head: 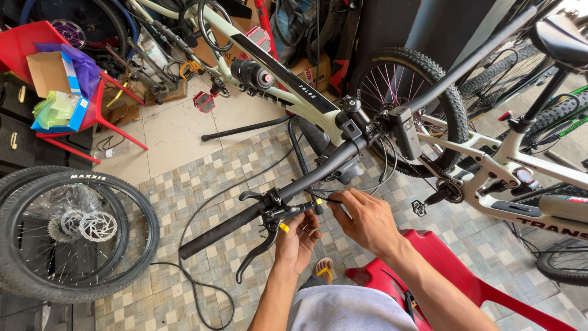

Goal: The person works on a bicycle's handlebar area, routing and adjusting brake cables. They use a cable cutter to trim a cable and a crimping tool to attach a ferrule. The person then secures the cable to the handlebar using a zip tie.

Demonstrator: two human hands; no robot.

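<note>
A black handlebar [318,175] is seen crossing the middle of the view, running from a rubber grip end at lower left up to the stem of a pale bike frame [294,98]. A brake lever [260,248] is clamped on the bar and hangs down and to the left from its mount. The left hand [298,240] is held just under the lever body, its grip closed narrowly around the lever's clamp end, where a small yellow part [284,227] is seen beside the thumb. The right hand [366,219] is placed just to the right of it, below the bar, with thumb and forefinger pinched on a thin black cable [327,199] that leads into the lever body. The two hands are nearly touching.

A red plastic chair [453,276] is seen beneath the right forearm. On the tiled floor [202,202] at the left, a loose wheel [73,236] with a disc rotor is leaned upright, and a long black hose [202,294] is trailed from it across the tiles. A second red chair [92,116] at upper left is loaded with a cardboard box [49,73] and bags. Another bike [527,178] is stood at the right, well apart from the hands.
</note>
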